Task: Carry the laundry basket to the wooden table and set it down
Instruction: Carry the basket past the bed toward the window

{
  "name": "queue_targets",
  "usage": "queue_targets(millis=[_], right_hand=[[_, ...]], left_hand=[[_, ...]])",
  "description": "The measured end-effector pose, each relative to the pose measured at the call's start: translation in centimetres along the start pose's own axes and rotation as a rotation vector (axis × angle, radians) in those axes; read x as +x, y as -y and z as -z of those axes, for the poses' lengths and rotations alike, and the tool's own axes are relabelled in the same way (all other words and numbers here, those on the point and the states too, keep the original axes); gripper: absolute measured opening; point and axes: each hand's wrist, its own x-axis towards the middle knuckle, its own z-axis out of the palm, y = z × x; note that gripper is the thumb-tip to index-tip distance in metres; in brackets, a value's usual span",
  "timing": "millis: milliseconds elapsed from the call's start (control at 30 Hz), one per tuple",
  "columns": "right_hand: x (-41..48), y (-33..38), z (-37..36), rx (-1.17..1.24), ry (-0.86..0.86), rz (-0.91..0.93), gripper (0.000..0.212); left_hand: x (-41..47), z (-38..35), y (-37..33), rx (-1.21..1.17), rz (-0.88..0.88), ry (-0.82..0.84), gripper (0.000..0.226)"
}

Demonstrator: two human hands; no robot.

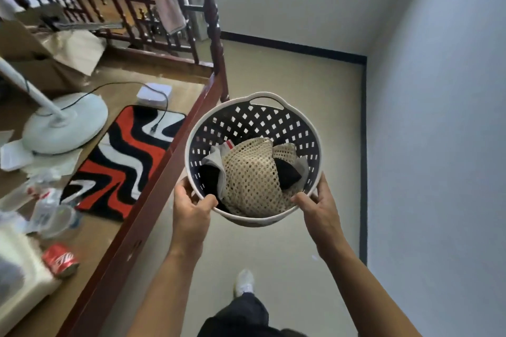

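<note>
A round laundry basket (246,123), dark with square holes and a white rim, hangs in the air in front of me over the beige floor. Inside lie a cream mesh garment (252,178) and some black and grey clothes. My left hand (191,210) grips the near left rim, thumb inside the basket. My right hand (317,208) grips the near right rim the same way. A wooden platform (153,189) with a dark red-brown edge runs along my left, just beside the basket.
On the platform sit a red, black and white rug (120,161), a white fan base (65,120) with a cord, cardboard (52,46), plastic bottles (52,210) and a red can (60,260). A wooden railing (123,8) stands behind. A wall (438,145) closes the right side. My white shoe (244,282) is on the floor.
</note>
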Motion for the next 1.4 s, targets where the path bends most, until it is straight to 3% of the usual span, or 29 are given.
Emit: queue_targets(millis=[333, 667, 833, 967, 1200, 1400], right_hand=[[20.1, 7.8, 4.8, 0.176, -0.248, 0.001, 0.073], [46.7, 16.0, 8.3, 0.181, -0.202, -0.020, 0.070], [59.0, 21.8, 5.4, 0.100, -0.101, 0.001, 0.075], [69.1, 25.7, 1.0, 0.059, -0.019, -0.001, 0.081], [86.3, 32.8, -5.1, 0.055, 0.021, -0.008, 0.068], [98.7, 38.4, -7.5, 0.117, -0.053, -0.006, 0.061]], left_hand=[[17.8, -18.3, -9.6, 0.126, -0.080, 0.242, 0.049], [36.7, -35.5, -16.5, 0.131, -0.030, 0.194, 0.065], [47.1, -38.2, -19.1, 0.053, 0.045, 0.055, 0.067], [56.3, -40.2, -21.0, 0.027, 0.035, -0.024, 0.054], [74.7, -45.0, -27.1, 0.068, -0.006, -0.044, 0.038], [87.4, -50.3, -33.0, 0.140, -0.050, -0.001, 0.041]])
